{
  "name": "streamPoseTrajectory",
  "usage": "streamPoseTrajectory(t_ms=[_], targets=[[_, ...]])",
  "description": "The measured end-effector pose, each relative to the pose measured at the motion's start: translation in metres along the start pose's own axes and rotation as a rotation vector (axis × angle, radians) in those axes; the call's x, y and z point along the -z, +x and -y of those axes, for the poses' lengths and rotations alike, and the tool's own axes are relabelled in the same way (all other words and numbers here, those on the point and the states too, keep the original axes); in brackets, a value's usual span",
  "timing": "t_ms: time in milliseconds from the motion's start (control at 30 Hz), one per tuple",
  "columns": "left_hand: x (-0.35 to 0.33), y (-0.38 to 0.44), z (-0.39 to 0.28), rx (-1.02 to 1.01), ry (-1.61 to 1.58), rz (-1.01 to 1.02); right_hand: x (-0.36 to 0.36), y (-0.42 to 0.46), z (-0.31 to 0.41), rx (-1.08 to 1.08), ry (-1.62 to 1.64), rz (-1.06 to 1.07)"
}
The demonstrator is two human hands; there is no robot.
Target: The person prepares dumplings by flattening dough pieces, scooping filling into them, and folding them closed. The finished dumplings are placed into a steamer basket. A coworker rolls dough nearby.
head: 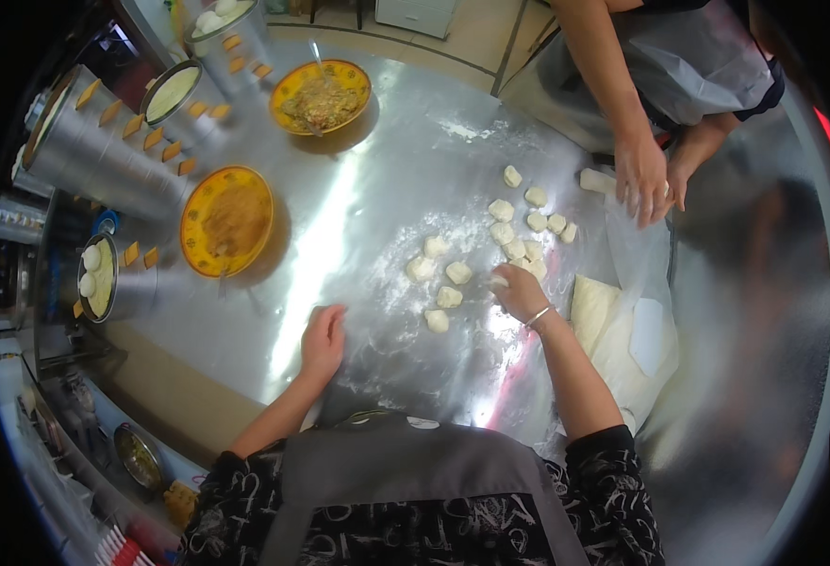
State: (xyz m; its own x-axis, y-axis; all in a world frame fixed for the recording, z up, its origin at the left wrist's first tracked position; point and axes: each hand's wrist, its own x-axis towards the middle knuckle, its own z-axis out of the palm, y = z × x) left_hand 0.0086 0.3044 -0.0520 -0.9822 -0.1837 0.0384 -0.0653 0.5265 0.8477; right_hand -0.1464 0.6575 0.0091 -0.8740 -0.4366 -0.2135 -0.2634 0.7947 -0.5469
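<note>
My right hand [521,293], with a bracelet at its wrist, is closed around a small dough piece [498,281] that shows at the fingertips. Just beyond it lies a cluster of dough pieces [514,247]. Several more, among them a rounded dough piece [437,321], sit on the floured metal table [394,354] between my hands. My left hand [323,343] is by the bright reflection, its fingers curled loosely together and nothing visible in them. To the right, a large dough slab [592,308] is partly under a plastic sheet [631,247].
A co-worker's hand [641,173] is at a dough roll [597,181] across the table. Two yellow bowls, a bowl of brownish filling [187,219] and a bowl of chopped filling [278,117], stand left. Metal canisters [107,159] line the left edge.
</note>
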Motion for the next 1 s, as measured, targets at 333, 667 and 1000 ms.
streamPoseTrajectory(t_ms=[333,667,1000], targets=[[-0.005,-0.002,-0.010,-0.039,0.084,0.017,0.052,0.042,-0.061,-0.397,0.211,-0.185],[-0.004,-0.004,-0.010,-0.038,0.117,0.069,0.088,0.061,-0.073,-0.606,0.391,-0.432],[-0.002,0.002,-0.012,0.019,0.107,0.103,0.055,0.101,-0.106,0.110,-0.256,-0.508]])
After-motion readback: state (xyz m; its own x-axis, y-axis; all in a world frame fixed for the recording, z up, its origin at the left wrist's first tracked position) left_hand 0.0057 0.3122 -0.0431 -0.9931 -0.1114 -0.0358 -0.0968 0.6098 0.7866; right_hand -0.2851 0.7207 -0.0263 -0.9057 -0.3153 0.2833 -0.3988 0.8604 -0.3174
